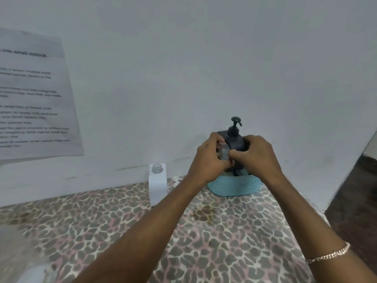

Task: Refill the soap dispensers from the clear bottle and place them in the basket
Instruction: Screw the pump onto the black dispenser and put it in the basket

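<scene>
A dark grey soap dispenser (236, 140) with a black pump stands upright in the light blue mesh basket (234, 187) by the wall. My right hand (259, 156) wraps around its right side. My left hand (210, 156) is closed on a small clear container (224, 150) pressed against the dispenser's left side; most of it is hidden by my fingers. A white bottle (157, 184) with an open clear neck stands left of the basket. A blurred clear bottle (20, 254) shows at the bottom left corner.
The table carries a leopard-print cloth (122, 221) with a brownish stain near its middle. A white wall runs right behind the basket, with a printed paper sheet (34, 94) taped on the left. Dark floor (353, 201) lies to the right.
</scene>
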